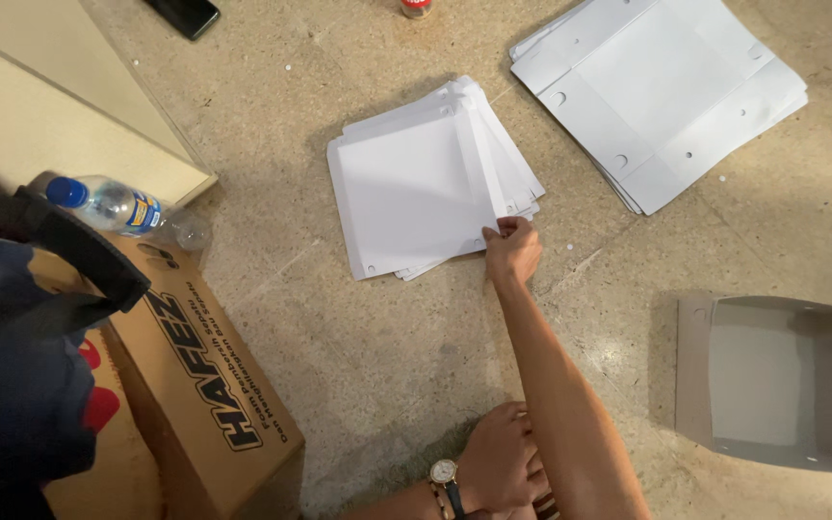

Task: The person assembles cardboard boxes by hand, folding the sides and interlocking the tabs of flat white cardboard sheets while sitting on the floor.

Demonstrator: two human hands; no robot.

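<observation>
Two stacks of flat white card lie on the floor, and my right hand [512, 248] pinches the nearer one.

My fingertips [501, 229] grip the lower right corner of the fanned stack of white sheets [416, 188], which lies flat on the speckled floor [358, 337]. My left hand [498, 470], wearing a wristwatch [444, 473], rests loosely curled near my body, holding nothing I can see. Well apart, up to the right, lies the second stack of creased white blanks [662, 91]. A folded grey-white box [777, 380] sits at right; a brown carton [199, 380] and a water bottle [113, 205] lie at left.
</observation>
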